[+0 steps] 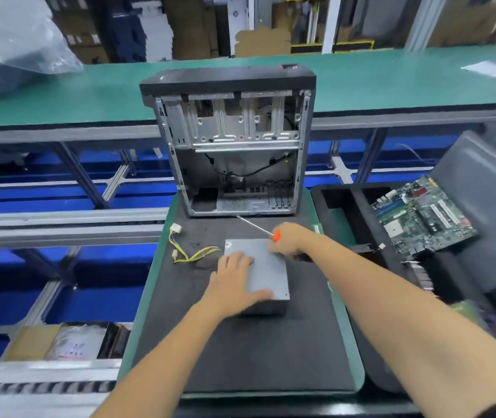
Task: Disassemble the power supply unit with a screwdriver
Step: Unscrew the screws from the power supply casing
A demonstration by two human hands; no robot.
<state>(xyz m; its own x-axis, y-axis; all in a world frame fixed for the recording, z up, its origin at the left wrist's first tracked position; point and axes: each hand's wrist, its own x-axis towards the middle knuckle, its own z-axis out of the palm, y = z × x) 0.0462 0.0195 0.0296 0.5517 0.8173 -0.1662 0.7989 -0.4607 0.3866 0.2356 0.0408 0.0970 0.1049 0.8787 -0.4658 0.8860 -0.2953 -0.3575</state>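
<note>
**Both hands on the power supply**

The grey power supply unit (266, 271) lay flat on the dark mat (240, 351) at centre frame. The left hand (234, 282) pressed on its lid, fingers spread. The right hand (290, 239) clenched an orange-handled screwdriver (258, 227), tip pointing toward the opened computer case (228, 140) behind.

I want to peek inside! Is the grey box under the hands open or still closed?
Closed. The power supply unit shows only solid grey lid and sides; nothing inside is visible.
</note>
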